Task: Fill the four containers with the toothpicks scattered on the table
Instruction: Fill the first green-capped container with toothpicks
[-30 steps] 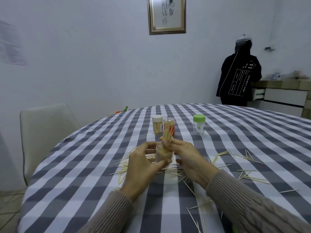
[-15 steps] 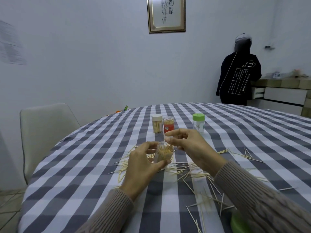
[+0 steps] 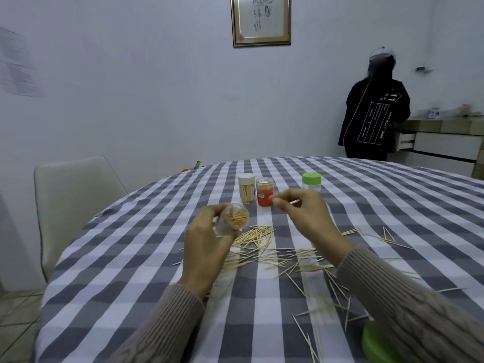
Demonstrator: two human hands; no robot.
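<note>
Both hands raised: left hand (image 3: 207, 247) gripping, right hand (image 3: 306, 216) pinching.

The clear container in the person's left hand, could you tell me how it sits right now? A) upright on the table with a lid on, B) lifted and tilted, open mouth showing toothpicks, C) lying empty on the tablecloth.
B: the left hand grips the clear container off the table, tilted, its open mouth full of toothpicks.

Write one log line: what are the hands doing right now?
left hand: grips tilted clear container full of toothpicks | right hand: pinches something thin, likely one toothpick | loose toothpicks: many on table
</note>
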